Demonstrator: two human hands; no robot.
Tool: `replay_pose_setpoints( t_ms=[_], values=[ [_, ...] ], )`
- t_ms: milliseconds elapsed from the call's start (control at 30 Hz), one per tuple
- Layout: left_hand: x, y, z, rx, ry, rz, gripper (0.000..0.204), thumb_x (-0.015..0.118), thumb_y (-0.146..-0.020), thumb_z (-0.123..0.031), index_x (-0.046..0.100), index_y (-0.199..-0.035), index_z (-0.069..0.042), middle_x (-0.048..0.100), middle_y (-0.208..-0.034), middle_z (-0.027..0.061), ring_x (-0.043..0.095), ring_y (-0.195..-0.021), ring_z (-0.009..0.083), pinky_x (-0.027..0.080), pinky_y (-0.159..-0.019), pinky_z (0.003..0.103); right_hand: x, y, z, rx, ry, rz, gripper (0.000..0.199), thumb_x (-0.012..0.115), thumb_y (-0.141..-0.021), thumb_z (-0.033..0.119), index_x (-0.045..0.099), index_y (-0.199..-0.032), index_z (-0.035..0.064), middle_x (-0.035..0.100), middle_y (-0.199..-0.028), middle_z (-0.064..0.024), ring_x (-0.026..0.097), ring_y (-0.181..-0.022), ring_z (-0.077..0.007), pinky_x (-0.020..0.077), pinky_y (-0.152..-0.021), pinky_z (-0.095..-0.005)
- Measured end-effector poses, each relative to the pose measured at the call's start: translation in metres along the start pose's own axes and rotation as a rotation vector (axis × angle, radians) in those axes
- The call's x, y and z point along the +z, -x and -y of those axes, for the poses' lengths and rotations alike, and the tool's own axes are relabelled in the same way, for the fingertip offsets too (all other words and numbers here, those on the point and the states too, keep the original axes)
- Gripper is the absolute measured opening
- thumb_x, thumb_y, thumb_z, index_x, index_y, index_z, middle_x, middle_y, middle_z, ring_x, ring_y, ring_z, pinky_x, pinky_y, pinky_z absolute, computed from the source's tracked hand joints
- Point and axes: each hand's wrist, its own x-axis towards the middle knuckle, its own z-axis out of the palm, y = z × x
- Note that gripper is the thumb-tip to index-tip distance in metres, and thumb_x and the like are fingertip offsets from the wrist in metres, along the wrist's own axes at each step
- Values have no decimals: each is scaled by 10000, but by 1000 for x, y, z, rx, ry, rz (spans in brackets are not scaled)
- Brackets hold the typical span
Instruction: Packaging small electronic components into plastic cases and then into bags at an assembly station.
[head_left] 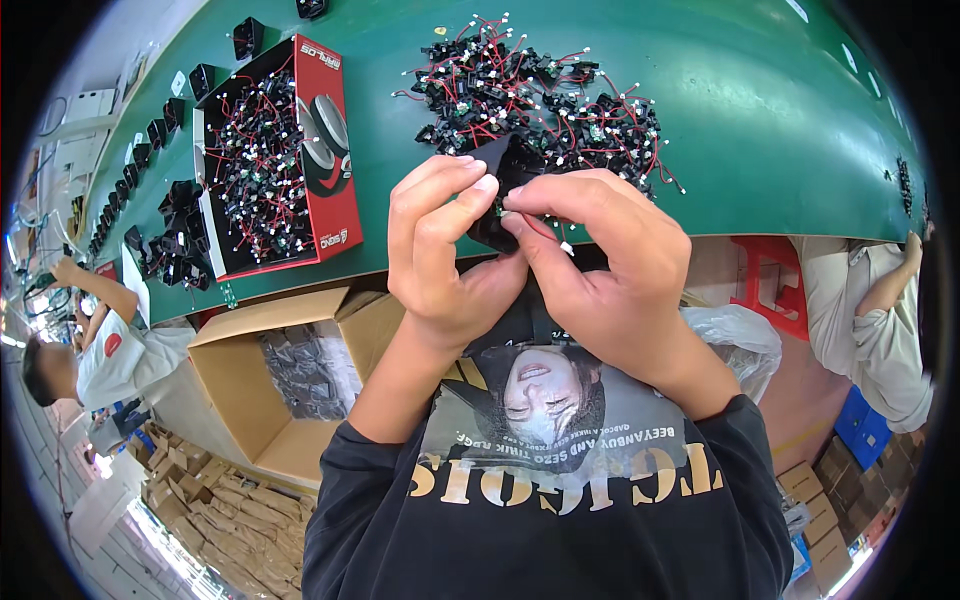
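Above the table's near edge, my left hand (435, 240) is closed on a black plastic housing (492, 165), its open side turned toward my other hand. My right hand (612, 245) pinches a small part with thumb and forefinger at the housing's opening. From that pinch trails a red wire (541, 228) ending in a white connector (566, 247). The fingertips hide most of the small part. Just beyond my hands lies a heap of small black parts (480, 90) with red wires and white connectors, and a second heap (610, 130) sits beside it.
On the green table (740, 110), a red box (327, 215) at left is full of similar wired parts. Black housings (180, 235) lie beyond it. An opened cardboard carton (235, 375) stands below the edge. Other people (125, 365) are at far left and far right (880, 320).
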Motion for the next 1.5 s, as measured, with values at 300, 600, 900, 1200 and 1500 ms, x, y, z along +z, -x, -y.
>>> replay_pose_setpoints(
  t_ms=[300, 600, 900, 1200, 1500],
  values=[
    [4, -3, 1, -25, 0, -115, 484, 759, -655, 57, 580, -1093, -44, 608, -1119, 95, 616, -1015, 276, 536, -887, 379, 19, 7, -7, 23, -170, -173, 369, 706, -756, -134, 559, -1065, 4, 687, -918, -96, 678, -780, -167, 541, -677, -234],
    [-7, -4, 9, 30, -89, -26, 450, 792, -601, 23, 658, -1027, -32, 657, -1049, 98, 629, -930, 276, 540, -835, 380, 14, -5, -5, 157, -111, 71, 399, 667, -781, -121, 506, -1118, 19, 675, -920, -94, 669, -769, -151, 536, -696, -224],
    [-42, -40, 12, -13, 364, 288, 478, 863, -556, -24, 688, -1001, -41, 671, -969, 90, 624, -902, 253, 529, -822, 373, 13, 5, -29, 809, -1274, 129, 509, 700, -769, -65, 467, -1207, 47, 665, -859, -51, 634, -746, -131, 529, -666, -235],
    [-34, -25, 1, -208, 634, 325, 528, 933, -503, -123, 698, -970, -51, 660, -962, 93, 598, -903, 244, 500, -836, 383, 21, 25, -18, 963, -1533, 84, 562, 717, -729, 33, 454, -1225, 72, 615, -1015, -76, 651, -852, -152, 532, -722, -225],
    [-32, -14, -8, -316, 754, 343, 559, 955, -489, -230, 699, -958, -68, 633, -956, 88, 567, -904, 241, 463, -850, 391, 12, 36, -24, 791, -1507, 134, 663, 733, -760, -38, 375, -1308, 72, 682, -872, -90, 671, -779, -159, 523, -686, -234]
  ],
)
